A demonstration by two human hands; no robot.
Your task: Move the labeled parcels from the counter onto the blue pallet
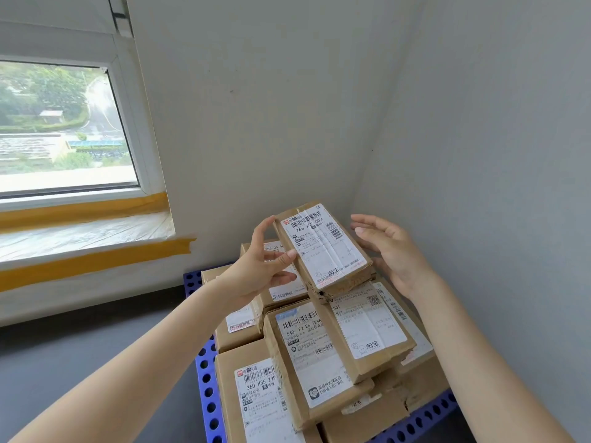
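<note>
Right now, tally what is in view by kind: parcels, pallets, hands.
Parcels: 8 that can be told apart; the stack may hide more
Blue pallet: 1
Hands: 2, left hand and right hand
Total: 11

1. Top parcel (323, 247): brown cardboard box, taped, white shipping label with barcodes facing up; tilted, resting on the peak of the stack.
2. Stacked parcels (319, 356): similar brown labeled boxes piled in layers, several askew, in the room's corner.
3. Blue pallet (206, 378): perforated plastic, on the floor beneath the stack.
</note>
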